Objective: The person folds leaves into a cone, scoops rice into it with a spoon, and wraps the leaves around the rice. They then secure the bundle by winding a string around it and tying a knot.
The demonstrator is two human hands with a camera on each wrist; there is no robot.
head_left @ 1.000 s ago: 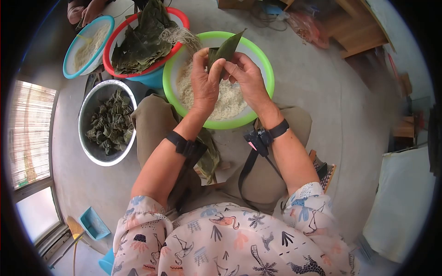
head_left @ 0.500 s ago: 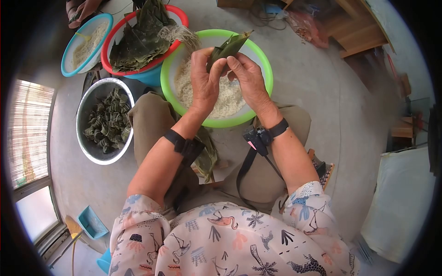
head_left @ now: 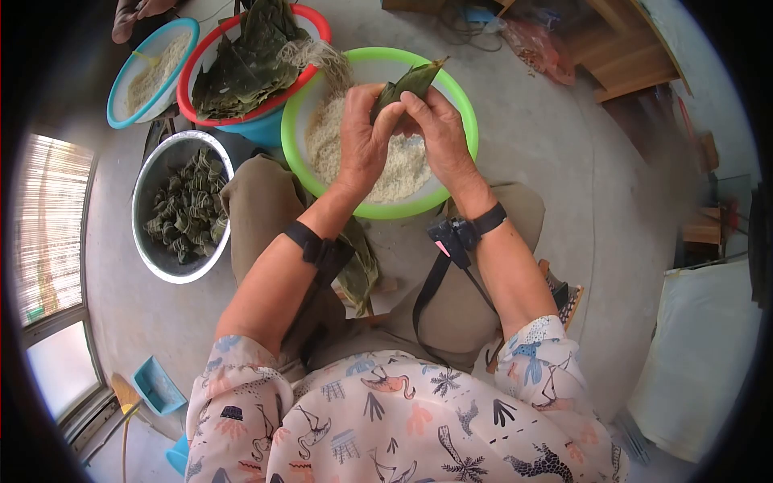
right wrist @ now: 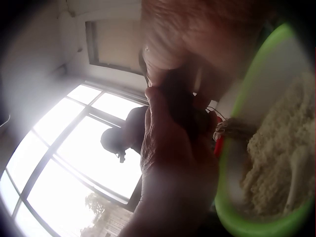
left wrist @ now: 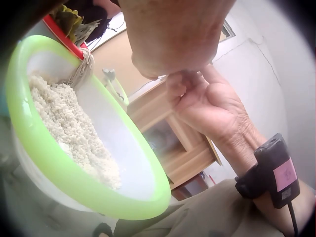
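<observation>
A folded green leaf wrap (head_left: 408,83) is held up over the lime-rimmed basin (head_left: 294,165) of white rice (head_left: 394,173). My left hand (head_left: 362,133) grips its left lower side, thumb along the near face. From the right, my right hand (head_left: 441,133) pinches the leaf with thumb and fingers, the two thumbs close together. The pointed leaf end sticks up to the right. In the left wrist view, the left hand (left wrist: 173,39) hides the wrap, with the right hand (left wrist: 212,108) beyond it. The right wrist view shows both hands dark against the window.
A red-rimmed basin (head_left: 183,101) of large leaves stands at the back left, strings (head_left: 318,58) hanging over its edge. Beside it is a blue-rimmed bowl (head_left: 113,113) of rice. A metal basin (head_left: 145,249) holds several tied leaf dumplings (head_left: 189,209). Another person's hand (head_left: 125,24) shows behind.
The leaf's tall upright point has come down and folded over toward the right. Both hands stay around the wrap, fingers shifted slightly. The other person's hands at the back left have moved.
</observation>
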